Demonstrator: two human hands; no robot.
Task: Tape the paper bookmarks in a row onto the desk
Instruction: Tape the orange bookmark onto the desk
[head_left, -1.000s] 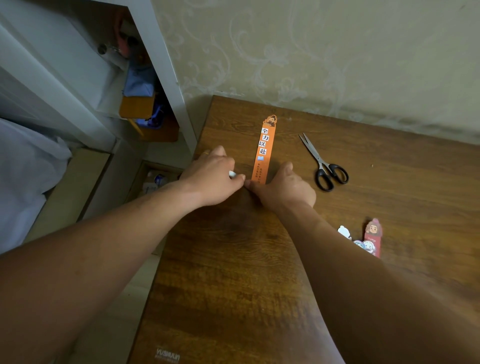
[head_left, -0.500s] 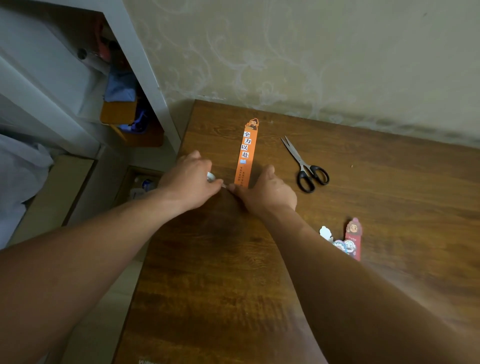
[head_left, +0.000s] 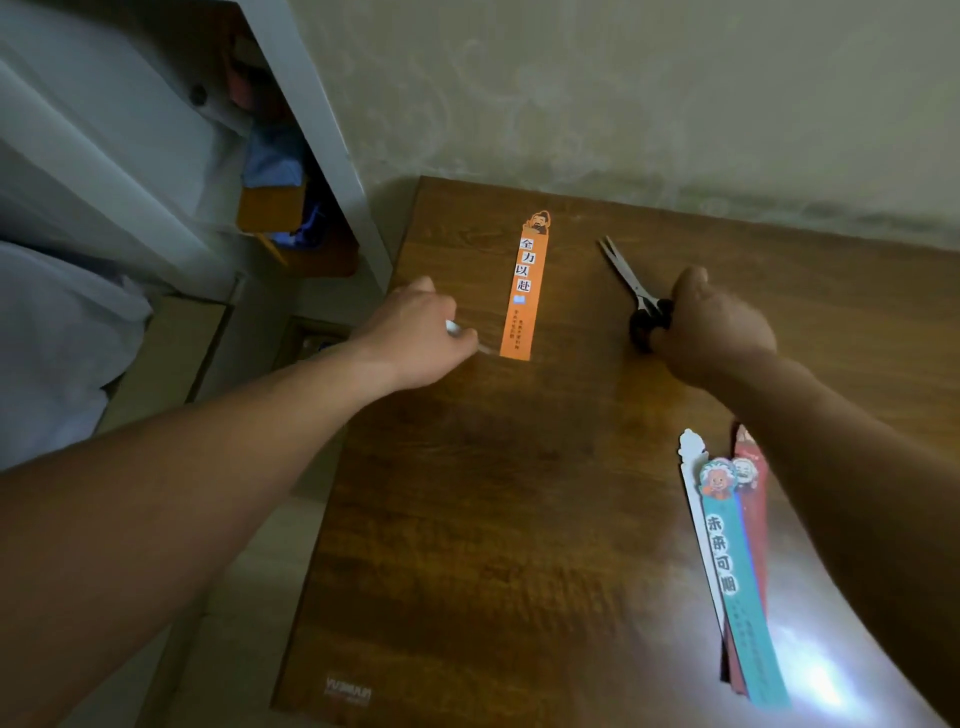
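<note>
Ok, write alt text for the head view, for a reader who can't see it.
A person's right hand grips black scissors on a wooden desk while the left hand holds tape beside the near end of an orange bookmark lying flat. More bookmarks lie stacked at the desk's near right.

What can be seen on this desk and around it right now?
Brown wooden desk: one, brown, against the wall.
Orange paper bookmark: one, orange, flat on the desk's far left.
Metal scissors with black handles: one, silver and black, right of the orange bookmark.
Loose paper bookmarks: at least three, teal, red, white, piled at the near right.
Whitish tape: one, white, in the left hand.
Shelf unit: one, white, left of the desk.
Left hand: pinches the tape.
Right hand: grips the scissors' handles.
</note>
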